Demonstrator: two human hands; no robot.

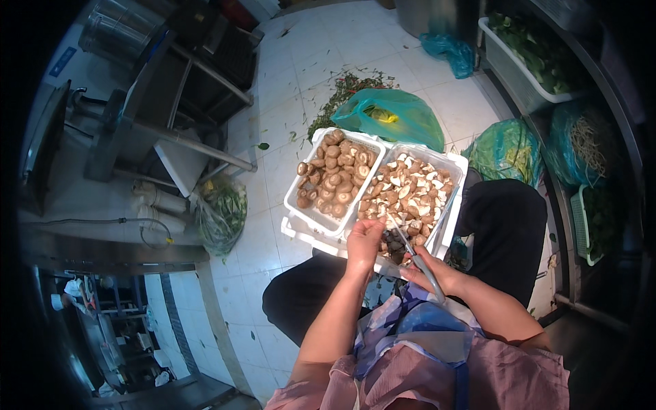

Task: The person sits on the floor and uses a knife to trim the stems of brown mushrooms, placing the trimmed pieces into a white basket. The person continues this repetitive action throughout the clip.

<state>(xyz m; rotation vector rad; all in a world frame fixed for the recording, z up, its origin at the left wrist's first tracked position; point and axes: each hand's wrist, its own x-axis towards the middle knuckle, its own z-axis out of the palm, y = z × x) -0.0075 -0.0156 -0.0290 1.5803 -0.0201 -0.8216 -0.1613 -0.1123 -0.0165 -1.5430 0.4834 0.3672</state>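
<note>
My right hand [430, 269] grips a pair of scissors [417, 259], their blades pointing up and left toward my left fingertips. With thumb and fingers pinched together, my left hand [365, 241] is held over the near left part of a clear plastic tub; a small pale piece seems to be at its fingertips, too small to make out. Cut shiitake mushrooms [405, 189] fill much of that tub, with darker pieces near my hands. Beside it on the left, whole shiitake mushrooms [335, 177] lie in a white plastic basket [293, 197]. Both containers rest on a white crate [302, 234].
A green plastic bag [410, 113] and plant trimmings [341, 97] lie on the tiled floor beyond the crate. Bagged greens [220, 215] stand by a metal table at left. At right are another vegetable bag [505, 151] and a rack holding a basket of leafy greens [538, 61].
</note>
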